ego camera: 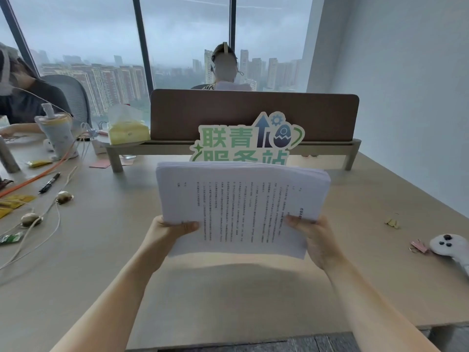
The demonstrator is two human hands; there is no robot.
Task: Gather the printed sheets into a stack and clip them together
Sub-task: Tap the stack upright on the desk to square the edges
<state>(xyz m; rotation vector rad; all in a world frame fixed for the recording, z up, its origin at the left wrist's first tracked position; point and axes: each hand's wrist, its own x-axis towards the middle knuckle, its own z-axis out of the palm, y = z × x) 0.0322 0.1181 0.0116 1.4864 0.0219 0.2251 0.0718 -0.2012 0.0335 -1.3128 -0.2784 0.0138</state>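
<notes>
From the head camera, both hands hold one thick stack of printed sheets (241,209) lifted off the beige desk (228,295), its shadow lying on the desktop below. The left hand (168,231) grips the stack's near-left edge, thumb on top and fingers hidden underneath; the right hand (316,237) grips the near-right edge the same way. The top sheet carries columns of small black print, turned sideways and too fine to read. Behind the stack stands one green-and-white cutout sign (247,139) with the large characters 联青 above a partly hidden second line, plus an arrow, a gear and an egg. On the right lie two binder clips, a yellow clip (392,223) and a pink clip (418,246), the pink one just beside one white game controller (450,246). On the left are one black marker (49,183), one yellow tissue pack (128,132) and an orange cable (38,176). Two other people sit beyond.
</notes>
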